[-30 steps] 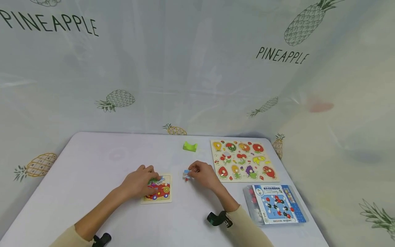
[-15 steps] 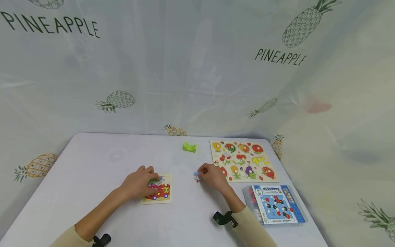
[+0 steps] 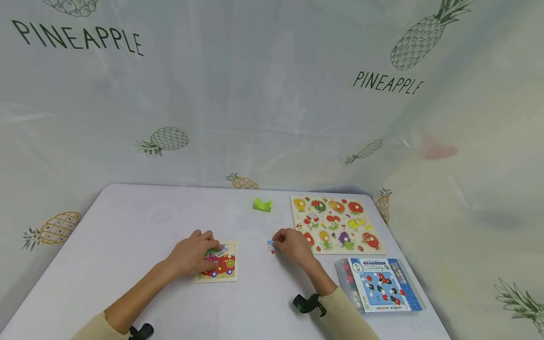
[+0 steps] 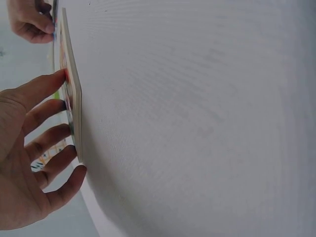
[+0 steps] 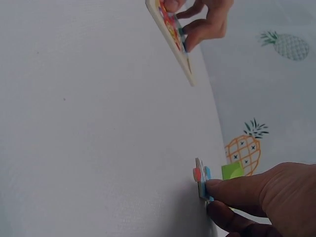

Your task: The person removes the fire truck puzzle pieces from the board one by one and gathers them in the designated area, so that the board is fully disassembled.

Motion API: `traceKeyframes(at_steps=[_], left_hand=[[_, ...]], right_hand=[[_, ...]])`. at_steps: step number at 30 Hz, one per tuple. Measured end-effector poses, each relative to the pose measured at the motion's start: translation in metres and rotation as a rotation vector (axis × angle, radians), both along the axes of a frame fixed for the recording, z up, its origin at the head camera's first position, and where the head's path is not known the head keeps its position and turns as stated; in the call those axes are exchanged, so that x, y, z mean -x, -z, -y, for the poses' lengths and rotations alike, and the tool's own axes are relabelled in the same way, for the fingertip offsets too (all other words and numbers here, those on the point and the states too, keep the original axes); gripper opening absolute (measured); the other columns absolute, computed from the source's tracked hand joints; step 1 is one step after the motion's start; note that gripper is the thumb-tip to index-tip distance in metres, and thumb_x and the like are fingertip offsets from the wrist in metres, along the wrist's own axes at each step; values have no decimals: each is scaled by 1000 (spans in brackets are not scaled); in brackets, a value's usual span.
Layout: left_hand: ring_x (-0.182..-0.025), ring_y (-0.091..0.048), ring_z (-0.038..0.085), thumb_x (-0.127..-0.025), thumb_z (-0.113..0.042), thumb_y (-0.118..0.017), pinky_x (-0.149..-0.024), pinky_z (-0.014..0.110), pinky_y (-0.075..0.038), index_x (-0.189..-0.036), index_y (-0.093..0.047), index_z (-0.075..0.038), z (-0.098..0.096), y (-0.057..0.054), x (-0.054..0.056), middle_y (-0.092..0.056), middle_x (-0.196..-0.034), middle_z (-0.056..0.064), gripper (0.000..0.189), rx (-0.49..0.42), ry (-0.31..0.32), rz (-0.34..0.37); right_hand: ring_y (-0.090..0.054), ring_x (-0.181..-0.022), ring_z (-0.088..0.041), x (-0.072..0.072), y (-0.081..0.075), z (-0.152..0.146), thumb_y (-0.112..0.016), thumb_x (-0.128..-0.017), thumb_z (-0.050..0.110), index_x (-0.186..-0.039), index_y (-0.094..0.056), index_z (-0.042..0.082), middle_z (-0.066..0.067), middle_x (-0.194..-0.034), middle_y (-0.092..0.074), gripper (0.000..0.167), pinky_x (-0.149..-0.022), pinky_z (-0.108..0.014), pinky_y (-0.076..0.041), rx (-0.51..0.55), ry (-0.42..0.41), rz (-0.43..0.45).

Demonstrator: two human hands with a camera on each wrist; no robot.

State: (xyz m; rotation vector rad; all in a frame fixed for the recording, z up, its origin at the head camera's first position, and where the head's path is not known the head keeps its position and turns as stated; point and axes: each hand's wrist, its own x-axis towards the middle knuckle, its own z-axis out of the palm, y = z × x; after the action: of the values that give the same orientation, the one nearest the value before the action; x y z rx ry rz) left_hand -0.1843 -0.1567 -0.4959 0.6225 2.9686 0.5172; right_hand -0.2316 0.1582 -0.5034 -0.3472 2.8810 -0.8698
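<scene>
A small square wooden puzzle with a red fire-engine picture lies on the white table, left of centre. My left hand rests on it, thumb and fingertips spread on its picture side, covering its left part; the left wrist view shows the little finger at its edge. To the right, my right hand pinches a jigsaw piece in blue and white with a red knob, between thumb and forefinger. That piece stands on edge, close over the table and apart from the puzzle.
A green curved block lies farther back. On the right is a fruit puzzle board, its near left corner behind my right hand. A clear plastic case with a molecule-model label stands nearer, beside my right forearm. A pineapple-print curtain hangs behind.
My right hand has moved a little to the right with the jigsaw piece, away from the puzzle, and has since stayed there. The left hand keeps its place on the puzzle.
</scene>
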Motion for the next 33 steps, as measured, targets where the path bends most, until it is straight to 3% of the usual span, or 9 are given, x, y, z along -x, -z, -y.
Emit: traceKeyframes(at_steps=[14,25,33], left_hand=[[-91,-46,14,-75,-32,-85,-65,31,-44,-113,-76,-21,0,-4,-3,-60,-105,-8,41,10,26,-18],[-92,-47,14,-73,-38,-87,-68,33,-46,-119,-73,-25,0,0,0,-62,-106,-6,50,21,-18,-1],[-101,-52,18,-72,-41,-87,-76,41,-49,-123,-70,-23,-1,0,-3,-64,-115,-3,57,25,-36,-22]], right_hand=[[-52,-73,-12,-3,0,2,-75,-90,16,-95,-74,16,7,-80,-60,5,-65,-27,-43,-12,6,-13],[-54,-68,-12,-4,-4,3,-74,-90,19,-107,-72,16,4,-83,-62,17,-60,-28,-43,43,7,-14],[-55,-69,-11,-6,-6,20,-72,-91,19,-105,-73,16,6,-80,-62,15,-62,-27,-44,77,-60,14]])
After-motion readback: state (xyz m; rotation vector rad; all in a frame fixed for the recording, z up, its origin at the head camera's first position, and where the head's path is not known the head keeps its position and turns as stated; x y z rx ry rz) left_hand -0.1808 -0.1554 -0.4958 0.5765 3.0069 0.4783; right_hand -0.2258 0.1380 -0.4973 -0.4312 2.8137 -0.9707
